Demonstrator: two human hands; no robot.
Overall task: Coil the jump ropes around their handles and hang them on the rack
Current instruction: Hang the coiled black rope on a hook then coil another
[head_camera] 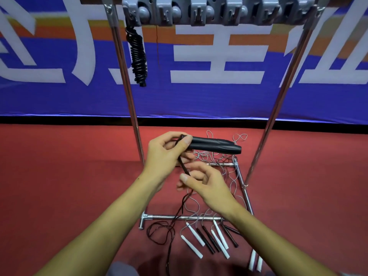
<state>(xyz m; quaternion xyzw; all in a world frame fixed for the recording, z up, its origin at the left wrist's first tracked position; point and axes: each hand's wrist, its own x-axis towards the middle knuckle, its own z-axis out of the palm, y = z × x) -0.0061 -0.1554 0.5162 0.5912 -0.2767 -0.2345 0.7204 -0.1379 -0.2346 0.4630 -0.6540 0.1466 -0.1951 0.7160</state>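
Starting to wrap — left hand (pixel 166 154) grips black handles (pixel 215 146), right hand (pixel 203 182) pinches black rope (pixel 184 167) (loose below). Next: wind round, tight.

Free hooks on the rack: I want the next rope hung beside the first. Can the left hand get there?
Probably yes: nothing blocks the free hooks right of the coiled rope, though the left hand grips the black handles.

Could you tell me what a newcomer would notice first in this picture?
In the centre, the left hand holds a pair of black handles level while the right hand pinches their black cord. At upper left one coiled black rope hangs from the grey rack; white and black handles lie on the red floor.
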